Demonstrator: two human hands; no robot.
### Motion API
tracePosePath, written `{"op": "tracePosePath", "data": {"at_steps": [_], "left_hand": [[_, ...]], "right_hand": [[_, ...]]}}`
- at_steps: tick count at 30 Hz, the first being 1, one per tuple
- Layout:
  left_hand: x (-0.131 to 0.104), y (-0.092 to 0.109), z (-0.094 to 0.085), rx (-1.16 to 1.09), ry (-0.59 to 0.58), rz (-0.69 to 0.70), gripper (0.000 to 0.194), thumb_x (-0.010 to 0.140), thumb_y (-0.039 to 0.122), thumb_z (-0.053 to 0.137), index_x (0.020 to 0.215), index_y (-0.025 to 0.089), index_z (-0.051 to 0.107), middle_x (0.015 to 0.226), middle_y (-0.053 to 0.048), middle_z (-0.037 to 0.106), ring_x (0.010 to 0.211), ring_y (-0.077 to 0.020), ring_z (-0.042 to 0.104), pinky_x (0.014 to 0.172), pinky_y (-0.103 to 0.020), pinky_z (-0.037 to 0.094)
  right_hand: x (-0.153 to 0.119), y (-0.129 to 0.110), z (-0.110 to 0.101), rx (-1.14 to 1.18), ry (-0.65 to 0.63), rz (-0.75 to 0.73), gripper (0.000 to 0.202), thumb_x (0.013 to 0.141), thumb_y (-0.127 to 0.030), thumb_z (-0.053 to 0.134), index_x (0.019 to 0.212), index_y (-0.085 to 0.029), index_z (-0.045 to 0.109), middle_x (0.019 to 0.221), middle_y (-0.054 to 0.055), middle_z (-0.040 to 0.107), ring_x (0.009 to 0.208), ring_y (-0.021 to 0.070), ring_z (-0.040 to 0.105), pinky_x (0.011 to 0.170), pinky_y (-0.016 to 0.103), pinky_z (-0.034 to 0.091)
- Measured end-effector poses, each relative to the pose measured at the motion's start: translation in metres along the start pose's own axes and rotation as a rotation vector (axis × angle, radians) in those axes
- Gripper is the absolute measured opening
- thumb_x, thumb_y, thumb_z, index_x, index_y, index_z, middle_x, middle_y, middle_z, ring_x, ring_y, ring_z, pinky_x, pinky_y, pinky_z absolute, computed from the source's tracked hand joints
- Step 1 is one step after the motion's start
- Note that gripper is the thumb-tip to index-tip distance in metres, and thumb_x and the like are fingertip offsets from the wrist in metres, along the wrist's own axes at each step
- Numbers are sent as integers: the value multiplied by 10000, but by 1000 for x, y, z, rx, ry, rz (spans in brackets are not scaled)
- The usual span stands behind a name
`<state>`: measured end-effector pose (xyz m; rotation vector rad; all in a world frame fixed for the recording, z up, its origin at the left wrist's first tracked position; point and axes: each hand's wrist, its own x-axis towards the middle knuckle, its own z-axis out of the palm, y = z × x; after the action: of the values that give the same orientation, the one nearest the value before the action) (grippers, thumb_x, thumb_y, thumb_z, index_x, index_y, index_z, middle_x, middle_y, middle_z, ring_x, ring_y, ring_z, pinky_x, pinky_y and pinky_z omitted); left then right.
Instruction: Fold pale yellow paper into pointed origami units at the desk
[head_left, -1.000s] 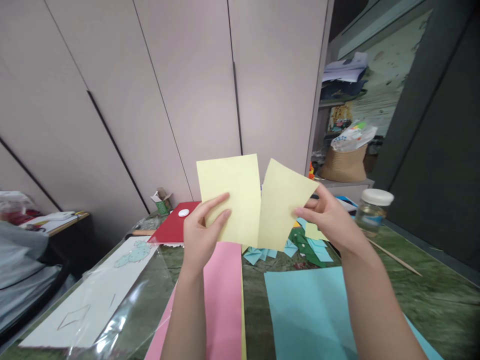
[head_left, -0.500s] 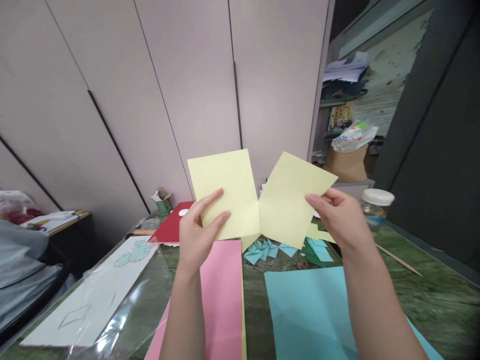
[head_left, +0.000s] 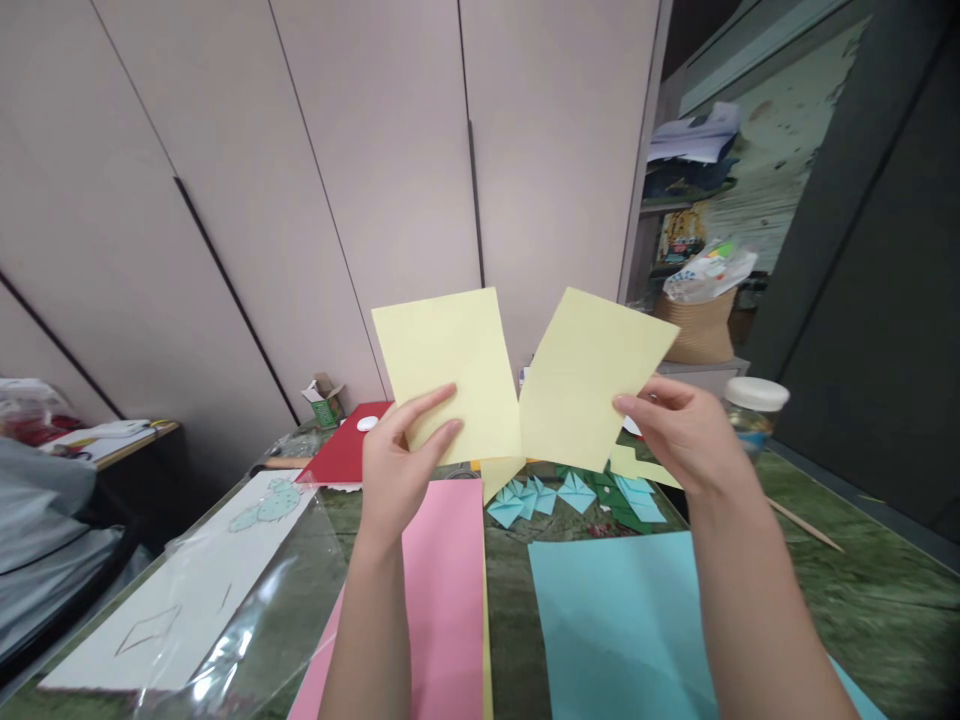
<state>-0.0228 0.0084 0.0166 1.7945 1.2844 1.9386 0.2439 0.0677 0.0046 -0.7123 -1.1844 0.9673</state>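
Yellow paper [head_left: 450, 365] in left hand [head_left: 397, 470]; lidded jar [head_left: 752, 408] holds clear liquid.

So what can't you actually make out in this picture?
- Head view: whether the two yellow pieces, left and right, are still joined at their lower corner.
- Right hand: thumb hidden behind the paper.
- Jar: contents unclear, partly behind that hand.
- Blue sheet: partly covered by the forearm.

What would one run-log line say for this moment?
left hand: holds left yellow piece | right hand: holds right yellow piece | pieces: raised above table
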Motion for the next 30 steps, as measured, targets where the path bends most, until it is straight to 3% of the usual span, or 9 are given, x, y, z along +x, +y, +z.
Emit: {"op": "tracePosePath", "data": {"at_steps": [3, 9, 12, 16, 18, 23, 30], "left_hand": [[-1, 1, 2, 0, -50, 12, 474, 713, 314, 726, 1175, 279, 630, 1259, -48, 600, 1171, -257, 544, 922, -355, 494], [-2, 0, 2, 46, -103, 43, 505, 730, 328, 710, 1219, 291, 590, 1300, -55, 566, 1196, -264, 525, 924, -377, 499], [-2, 0, 1, 45, -107, 48, 512, 729, 334, 710, 1224, 291, 585, 1302, -57, 563, 1204, -265, 517, 923, -378, 500], [-1, 1, -4, 58, -91, 45, 508, 734, 341, 706, 1225, 294, 582, 1289, -55, 569, 1175, -261, 539, 921, -386, 496], [-1, 2, -6, 57, -95, 44, 497, 737, 330, 706, 1217, 292, 586, 1261, -54, 588, 1135, -255, 565, 914, -388, 497], [-1, 2, -6, 44, -117, 57, 342, 748, 301, 699, 1086, 262, 662, 1153, -47, 648, 1088, -236, 582, 885, -344, 500], [1, -1, -3, 51, -184, 20, 415, 765, 322, 679, 1172, 286, 606, 1247, -41, 595, 1136, -236, 562, 928, -350, 481]], "right_hand": [[2, 4, 2, 27, 35, -18, 193, 613, -336, 804, 606, -217, 652, 684, -5, 645, 674, 141, 599, 629, 266, 496], [1, 9, 12, 55, 34, -127, 146, 752, -350, 694, 858, -257, 655, 759, -2, 640, 689, 137, 610, 629, 257, 498], [1, 8, 12, 63, 93, -157, 94, 748, -307, 698, 802, -248, 648, 696, -12, 618, 636, 126, 600, 635, 252, 500], [3, 6, 3, 23, 156, -199, 99, 738, -296, 708, 772, -232, 639, 561, -40, 540, 492, 107, 518, 494, 232, 444], [4, 5, -2, 5, 159, -206, 124, 725, -295, 719, 801, -229, 649, 597, -31, 583, 514, 112, 533, 481, 229, 429], [5, 4, -7, 6, 2, -81, 197, 722, -316, 720, 900, -243, 679, 762, 8, 689, 656, 152, 628, 578, 261, 488], [6, -1, -14, 16, 86, -109, 136, 676, -283, 756, 787, -239, 692, 749, 1, 691, 651, 138, 613, 607, 249, 505]]}}
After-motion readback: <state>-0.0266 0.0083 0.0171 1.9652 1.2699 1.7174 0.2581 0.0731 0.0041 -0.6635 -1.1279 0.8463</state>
